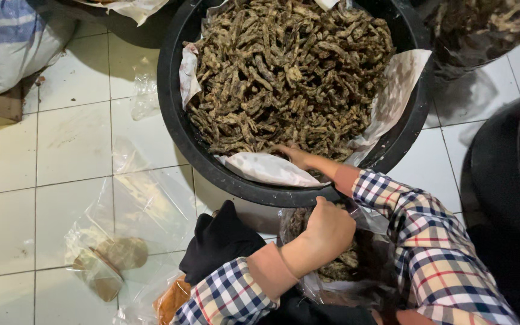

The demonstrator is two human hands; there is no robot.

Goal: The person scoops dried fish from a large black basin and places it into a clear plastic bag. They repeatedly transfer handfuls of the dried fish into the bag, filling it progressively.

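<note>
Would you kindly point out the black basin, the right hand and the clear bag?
black basin (pixel 173 114), head view, left rim.
right hand (pixel 294 155), head view, back of the hand.
clear bag (pixel 308 283), head view, lower plastic edge.

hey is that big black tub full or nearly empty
Full. The black tub is heaped with brown fried sticks up to its rim, over a paper lining; the right hand reaches into them.

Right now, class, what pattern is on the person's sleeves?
A plaid check on the sleeves, clearest in the head view.
</note>
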